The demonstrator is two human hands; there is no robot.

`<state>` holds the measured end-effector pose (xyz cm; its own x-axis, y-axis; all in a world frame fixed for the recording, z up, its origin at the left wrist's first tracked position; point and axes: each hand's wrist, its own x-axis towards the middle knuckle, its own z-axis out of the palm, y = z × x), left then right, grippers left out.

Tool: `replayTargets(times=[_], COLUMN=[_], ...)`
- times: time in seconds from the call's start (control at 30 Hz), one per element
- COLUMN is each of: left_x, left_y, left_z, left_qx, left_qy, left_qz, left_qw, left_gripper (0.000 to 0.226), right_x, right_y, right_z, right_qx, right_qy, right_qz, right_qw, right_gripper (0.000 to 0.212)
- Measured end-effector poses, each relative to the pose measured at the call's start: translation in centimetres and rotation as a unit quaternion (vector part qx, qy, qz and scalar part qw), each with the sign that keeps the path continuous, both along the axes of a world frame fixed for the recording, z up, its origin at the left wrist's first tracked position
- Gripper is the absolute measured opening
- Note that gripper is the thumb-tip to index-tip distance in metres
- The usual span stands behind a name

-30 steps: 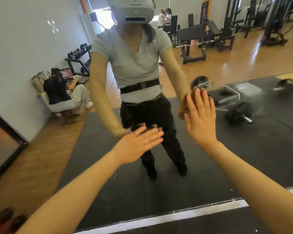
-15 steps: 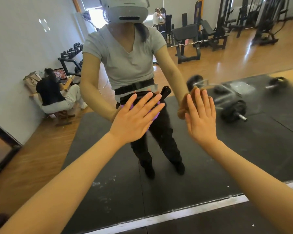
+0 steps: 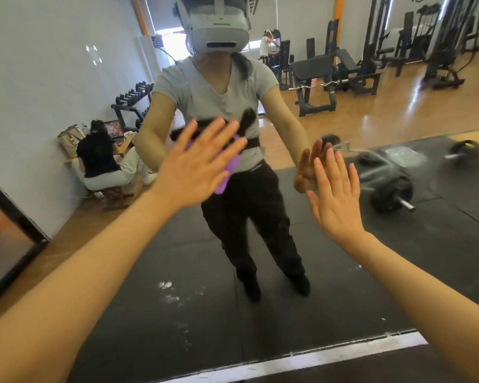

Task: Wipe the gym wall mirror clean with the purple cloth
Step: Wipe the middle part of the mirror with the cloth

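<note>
Pressing purple cloth (image 3: pixel 228 172) flat against mirror (image 3: pixel 398 272), left hand (image 3: pixel 194 167) outspread.

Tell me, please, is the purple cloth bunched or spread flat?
Spread flat: the left hand presses the purple cloth against the mirror.

Pretty bright daylight coming from the blown-out window (image 3: pixel 174 42) up top, glare streaks on the wood floor (image 3: pixel 415 106), wide-angle bending at the edges, slight motion blur overall.

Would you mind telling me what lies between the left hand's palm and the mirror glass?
The purple cloth lies there, pressed flat against the mirror by the left hand; its edge peeks out beside the palm in the head view.
</note>
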<state>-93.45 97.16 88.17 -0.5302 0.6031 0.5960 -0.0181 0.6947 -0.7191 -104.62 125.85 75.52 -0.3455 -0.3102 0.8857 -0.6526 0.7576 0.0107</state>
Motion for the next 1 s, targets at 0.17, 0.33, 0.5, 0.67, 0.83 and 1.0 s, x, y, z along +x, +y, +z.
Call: replayTargets(times=[0.17, 0.33, 0.5, 0.67, 0.83, 1.0], left_x=[0.9, 1.3, 2.7, 3.1, 3.9, 3.6], left_y=[-1.2, -2.4, -4.1, -5.4, -6.5, -5.4], left_z=[0.3, -4.9, -11.6, -8.4, -2.2, -3.8], left_qx=[0.047, -0.029, -0.11, -0.122, -0.002, 0.058], left_qy=[0.009, -0.035, -0.184, -0.137, -0.025, -0.034], left_qz=[0.041, 0.002, 0.009, 0.007, 0.052, 0.063], left_qw=[0.998, 0.999, 0.977, 0.983, 0.998, 0.996], left_gripper=[0.064, 0.063, 0.086, 0.074, 0.062, 0.061], right_x=[1.7, 2.6, 2.5, 2.2, 2.0, 1.9], right_y=[-3.3, -6.0, -7.5, -7.3, -7.5, -7.9], right_z=[1.5, 0.6, -0.5, -0.6, -0.6, -0.8], right_qx=[-0.001, 0.028, 0.017, 0.019, 0.016, 0.016], right_qy=[0.022, 0.018, 0.007, 0.015, 0.016, 0.021], right_qz=[0.027, 0.024, 0.011, 0.014, 0.019, 0.012], right_qw=[0.999, 0.999, 1.0, 1.0, 1.0, 1.0], right_gripper=[0.059, 0.062, 0.067, 0.066, 0.067, 0.07])
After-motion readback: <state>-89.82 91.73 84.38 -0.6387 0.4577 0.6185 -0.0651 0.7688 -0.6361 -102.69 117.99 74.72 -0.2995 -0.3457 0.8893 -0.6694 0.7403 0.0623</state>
